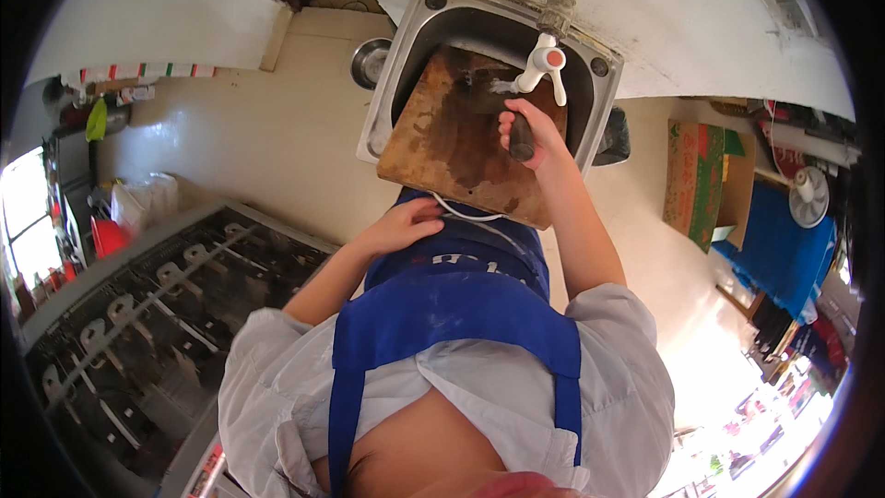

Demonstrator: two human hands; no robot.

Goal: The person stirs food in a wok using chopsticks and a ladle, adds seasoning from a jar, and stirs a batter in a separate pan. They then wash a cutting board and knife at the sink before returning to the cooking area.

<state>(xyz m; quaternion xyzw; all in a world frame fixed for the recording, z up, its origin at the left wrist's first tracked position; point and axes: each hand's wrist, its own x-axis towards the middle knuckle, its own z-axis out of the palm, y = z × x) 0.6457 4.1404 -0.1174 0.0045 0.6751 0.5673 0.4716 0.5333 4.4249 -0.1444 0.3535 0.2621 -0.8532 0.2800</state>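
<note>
My right hand (532, 131) is closed around the dark handle (521, 142) of a tool, perhaps a cleaver. Its far end blends into the dark wet patch and cannot be made out clearly. Beneath it a worn wooden cutting board (422, 131) lies tilted in a stainless steel sink (379, 111), its near end over the front rim. A white tap (536, 68) with a red-marked top stands above, with whitish water at its spout. My left hand (408, 225) rests against the blue apron (456, 311), beside a white cord loop (467, 213) at the board's near edge.
A metal bowl (370, 63) sits on the floor left of the sink, and a dark container (614, 138) stands to its right. At lower left is a metal-framed stove-like unit (145, 318). A cardboard box (695, 183) and a fan (809, 197) are at right.
</note>
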